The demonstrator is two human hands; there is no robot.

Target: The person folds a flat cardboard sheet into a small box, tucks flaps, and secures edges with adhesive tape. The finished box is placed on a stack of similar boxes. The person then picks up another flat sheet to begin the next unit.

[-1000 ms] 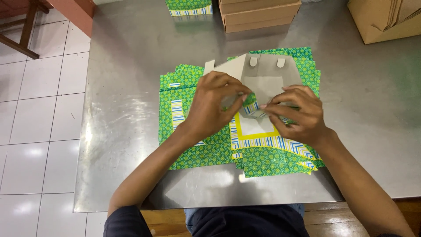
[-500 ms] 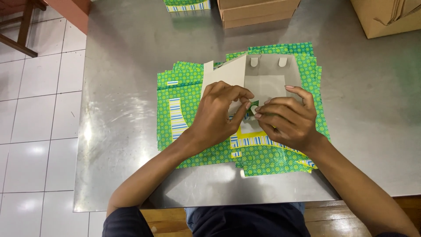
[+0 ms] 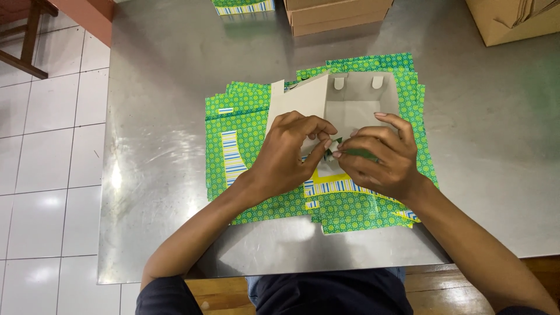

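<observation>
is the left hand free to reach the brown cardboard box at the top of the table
Probably not right now: the left hand is pinching the half-folded carton together with the right hand. The brown cardboard box sits beyond it, otherwise unobstructed.

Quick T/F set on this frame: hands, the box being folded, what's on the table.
1. Both hands, left hand and right hand, pinch the half-folded box. True.
2. The box stands on a wooden table. False: on a metal table, atop flat green patterned sheets.
3. The box's inner side is plain grey-white. True.
4. The stack of sheets is red. False: green, with striped and yellow panels.
5. Brown cardboard boxes sit at the far edge. True.
</observation>
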